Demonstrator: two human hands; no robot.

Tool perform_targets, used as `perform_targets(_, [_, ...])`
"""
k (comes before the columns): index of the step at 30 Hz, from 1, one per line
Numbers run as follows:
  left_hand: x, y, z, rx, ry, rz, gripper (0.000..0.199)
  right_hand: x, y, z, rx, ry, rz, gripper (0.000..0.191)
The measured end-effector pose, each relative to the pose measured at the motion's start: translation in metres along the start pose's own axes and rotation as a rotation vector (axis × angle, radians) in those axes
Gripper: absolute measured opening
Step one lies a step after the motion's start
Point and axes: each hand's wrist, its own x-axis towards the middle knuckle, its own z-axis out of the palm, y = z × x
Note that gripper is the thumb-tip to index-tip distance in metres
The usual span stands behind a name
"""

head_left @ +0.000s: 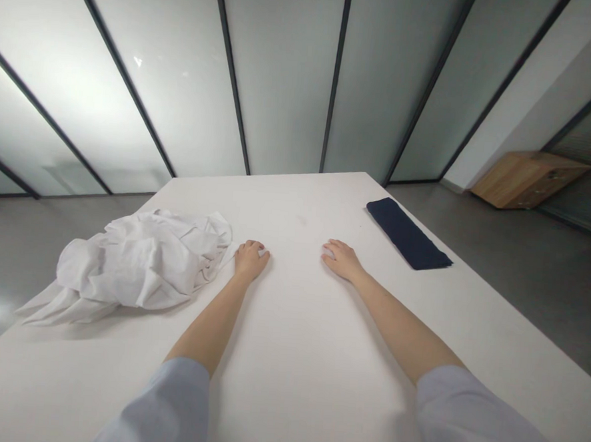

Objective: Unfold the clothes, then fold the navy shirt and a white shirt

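Note:
My left hand (251,259) rests palm down on the white table, fingers loosely bent and thumb apart. Right beside it, on its left, lies a crumpled heap of white cloth (143,262); a thin edge of the cloth reaches up to the hand, and I cannot tell whether they touch. My right hand (342,258) lies on the bare tabletop with its fingers slightly spread and nothing in them. Further right, apart from that hand, is a dark navy cloth (407,234) folded into a flat, long strip.
The white table (287,354) stretches ahead to its far edge. Behind it stand frosted glass panels (284,73) with dark frames. On the grey floor (474,238) at the right sits a wooden cabinet (516,178) beside a white pillar.

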Motion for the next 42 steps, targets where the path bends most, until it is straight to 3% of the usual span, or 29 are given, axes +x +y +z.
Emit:
perform_targets(28, [0.000, 0.001, -0.003, 0.040, -0.026, 0.015, 0.031, -0.001, -0.002, -0.003, 0.014, 0.001, 0.021, 0.038])
perform_targets(37, [-0.007, 0.004, -0.015, 0.208, -0.177, 0.161, 0.038, -0.002, -0.003, -0.006, 0.018, 0.026, 0.023, 0.035])
perform_targets(40, [-0.010, -0.008, -0.026, 0.204, -0.253, 0.237, 0.042, -0.001, -0.003, -0.006, 0.023, 0.030, 0.013, 0.034])
perform_targets(42, [-0.012, -0.021, -0.043, 0.185, -0.195, 0.273, 0.043, -0.001, -0.002, -0.004, 0.026, 0.032, 0.009, 0.035])
